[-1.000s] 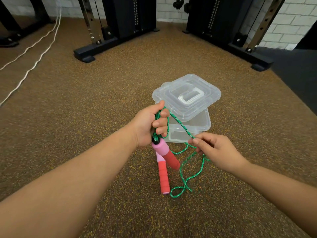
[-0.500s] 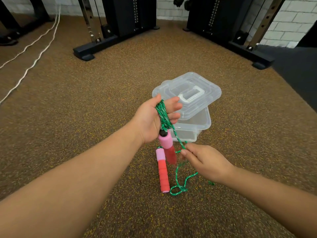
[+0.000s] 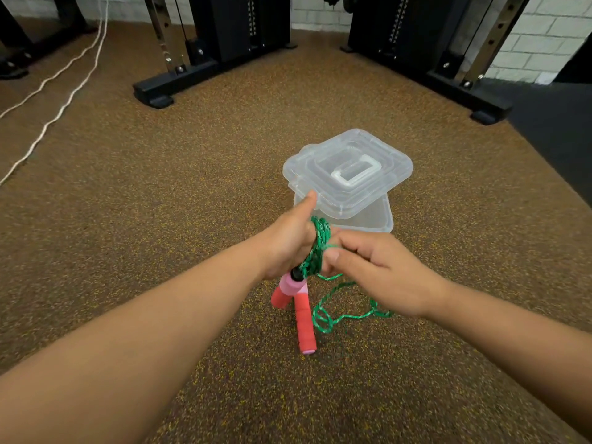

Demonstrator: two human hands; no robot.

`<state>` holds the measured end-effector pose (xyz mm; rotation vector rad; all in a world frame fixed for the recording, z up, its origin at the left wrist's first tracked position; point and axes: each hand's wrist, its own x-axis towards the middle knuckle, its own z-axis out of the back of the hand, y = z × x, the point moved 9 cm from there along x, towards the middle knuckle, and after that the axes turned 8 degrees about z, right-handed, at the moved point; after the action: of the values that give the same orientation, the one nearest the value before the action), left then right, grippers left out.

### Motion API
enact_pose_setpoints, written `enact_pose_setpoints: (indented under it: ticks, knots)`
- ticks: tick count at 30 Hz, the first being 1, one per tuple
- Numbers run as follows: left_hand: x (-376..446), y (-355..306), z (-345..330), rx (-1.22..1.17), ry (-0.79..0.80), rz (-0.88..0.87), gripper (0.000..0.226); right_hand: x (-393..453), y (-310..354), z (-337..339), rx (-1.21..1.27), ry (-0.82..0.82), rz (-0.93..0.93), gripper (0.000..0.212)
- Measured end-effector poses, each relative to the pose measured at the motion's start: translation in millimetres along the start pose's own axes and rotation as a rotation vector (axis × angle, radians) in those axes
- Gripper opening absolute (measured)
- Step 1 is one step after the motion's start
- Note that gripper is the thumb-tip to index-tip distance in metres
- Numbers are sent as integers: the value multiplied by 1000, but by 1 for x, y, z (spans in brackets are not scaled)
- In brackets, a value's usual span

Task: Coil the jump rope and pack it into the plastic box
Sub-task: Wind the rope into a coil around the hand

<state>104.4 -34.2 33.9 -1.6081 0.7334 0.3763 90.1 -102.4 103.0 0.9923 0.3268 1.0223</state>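
Change: half a second ago my right hand was down near the floor, below the box, pinching a loose run of rope. Now it is up against my left hand, laying another turn on the coil.
Left hand: nearer me than the box, thumb stuck up, rope wound in several turns round it. I cannot see whether the fingers are curled or straight; the right hand hides them.
Right hand: fingers bent, pinching the strand at the coil, touching the left.
Rope: mostly on the left hand. One handle hangs just under that hand; the second handle lies on the floor, nearer me than the box. A slack tail loops on the floor beside it.
Meaning: I judge coiling well along, since less slack lies below than a second ago. Only the tail and floor handle remain to gather.
Box: clear plastic, on the floor, just beyond my hands.
Lid: sits skewed on the box and covers most of the opening. It stands in the way; I expect to shift it before packing.
Around: black gym frames well beyond the box, a white cord far to its left, speckled brown floor.
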Motion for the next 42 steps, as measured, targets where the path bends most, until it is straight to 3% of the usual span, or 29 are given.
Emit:
enact_pose_setpoints:
  ticks: [3, 6, 8, 13, 16, 21, 25, 30, 35, 38, 39, 42]
  knots:
    - [-1, 4, -5, 99, 70, 9, 95, 6, 1, 12, 216, -30, -48, 24]
    - [-10, 2, -14, 216, 131, 2, 94, 10, -16, 36, 116, -129, -116, 27]
    - [-13, 1, -17, 216, 156, 8, 89, 8, -36, 44, 43, -165, -165, 31]
    - [-12, 6, -18, 213, 182, 38, 65, 4, -65, 29, 134, -152, -258, 34]
    - [-13, 8, -19, 162, 207, 38, 50, 4, -69, 24, 219, -208, -271, 34]
    - [-12, -2, -9, 9, 170, -4, 49, -9, -85, 26, 262, -336, -409, 46]
    - [-12, -11, 3, -124, 120, -48, 50, -31, -105, 22, 89, -352, -558, 56]
    - [-15, -22, 10, -185, 87, -109, 50, -60, -122, -16, -77, -172, -541, 48]
    - [-15, -22, 14, -165, 70, -102, 49, -66, -130, -4, -45, -276, -550, 42]
    - [-17, -21, 12, -156, 100, -71, 50, -56, -135, 3, 37, -259, -553, 13]
    - [-17, -19, 10, -148, 109, -57, 51, -50, -134, 5, 58, -257, -528, 13]
    - [-16, -14, 4, -122, 123, -26, 51, -24, -104, 12, 91, -253, -348, 45]
